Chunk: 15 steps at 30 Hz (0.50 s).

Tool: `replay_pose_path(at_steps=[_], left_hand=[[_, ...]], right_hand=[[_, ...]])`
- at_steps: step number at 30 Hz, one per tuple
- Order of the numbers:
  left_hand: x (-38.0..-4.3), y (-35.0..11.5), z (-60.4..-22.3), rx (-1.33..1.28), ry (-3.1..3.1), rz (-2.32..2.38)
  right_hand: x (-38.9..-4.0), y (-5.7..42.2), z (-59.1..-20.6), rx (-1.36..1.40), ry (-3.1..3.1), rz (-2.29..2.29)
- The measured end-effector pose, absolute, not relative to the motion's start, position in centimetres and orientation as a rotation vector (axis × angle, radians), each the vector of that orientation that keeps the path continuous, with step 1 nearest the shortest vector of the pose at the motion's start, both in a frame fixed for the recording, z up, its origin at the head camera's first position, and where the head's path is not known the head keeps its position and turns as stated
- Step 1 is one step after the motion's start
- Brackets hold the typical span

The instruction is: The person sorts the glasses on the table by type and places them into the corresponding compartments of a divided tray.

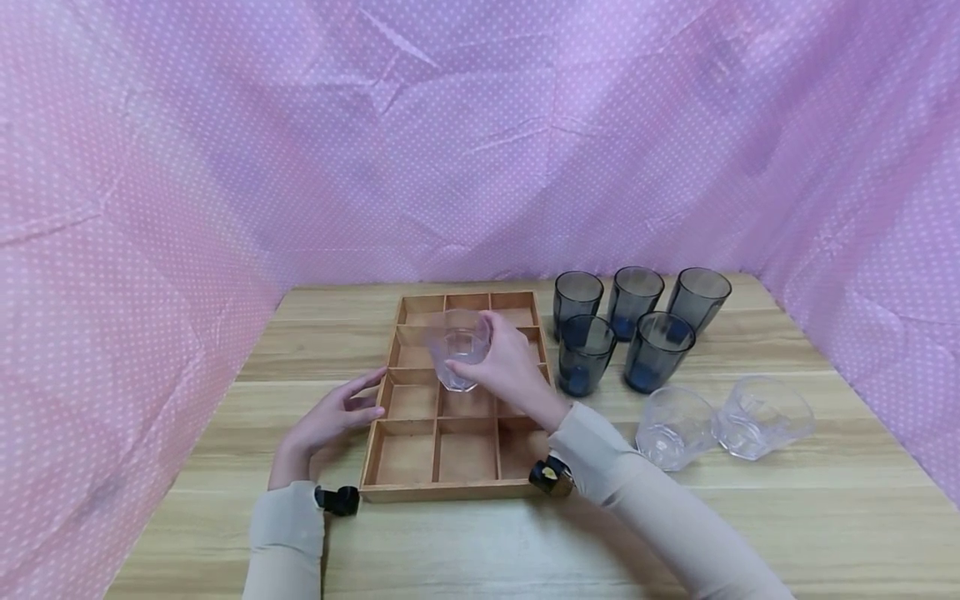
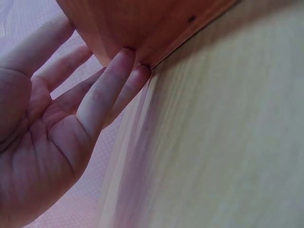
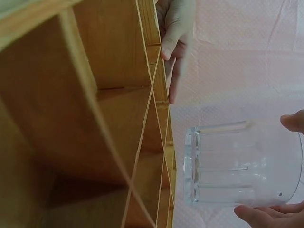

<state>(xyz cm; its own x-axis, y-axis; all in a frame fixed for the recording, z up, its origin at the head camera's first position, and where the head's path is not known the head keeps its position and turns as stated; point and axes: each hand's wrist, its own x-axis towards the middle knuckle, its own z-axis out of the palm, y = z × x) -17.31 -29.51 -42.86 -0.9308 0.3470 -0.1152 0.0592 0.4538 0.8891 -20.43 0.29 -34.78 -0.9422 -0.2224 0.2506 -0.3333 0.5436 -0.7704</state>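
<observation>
Step in hand, by your pose: bringing a clear fluted tumbler [image 1: 454,352] over the twelve-compartment wooden box [image 1: 468,492]. Your right hand [image 1: 510,362] pinches it by the side wall toward the rim, thumb on one side, fingers on the other. The right-wrist view shows its base apart from the box, so you hold it aloft, above the middle column; which compartment lies directly beneath, I cannot tell. Your left hand [image 1: 339,417] is spread loosely, fingertips touching the outer face of the box's left wall, probably steadying it.

Next move, if you intend to seat it: centre the base within one compartment, lower it straight, and release only once it stands. The low dividers could catch the base if you come down off-centre.

Appearance: colourless, see-through, mouth up and roughly upright; thick base, flutes on the lower wall, smooth band above. A tiny dark speck shows toward the rim; I cannot tell whether it is on the glass.

Also on the surface [image 1: 427,554], to your right of the box: five smoke-grey tumblers [image 1: 587,358] and, nearer you, two more clear tumblers [image 1: 670,433] side by side.
</observation>
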Motion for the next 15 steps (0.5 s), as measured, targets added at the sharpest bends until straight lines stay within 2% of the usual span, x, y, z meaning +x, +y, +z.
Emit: replay_pose_path(at_steps=[15], left_hand=[[-17.1, -29.5, -42.8, 0.355, 2.408, 1.486]], right_hand=[[-23.9, -4.8, -35.4, 0.489, -2.685, 1.530]])
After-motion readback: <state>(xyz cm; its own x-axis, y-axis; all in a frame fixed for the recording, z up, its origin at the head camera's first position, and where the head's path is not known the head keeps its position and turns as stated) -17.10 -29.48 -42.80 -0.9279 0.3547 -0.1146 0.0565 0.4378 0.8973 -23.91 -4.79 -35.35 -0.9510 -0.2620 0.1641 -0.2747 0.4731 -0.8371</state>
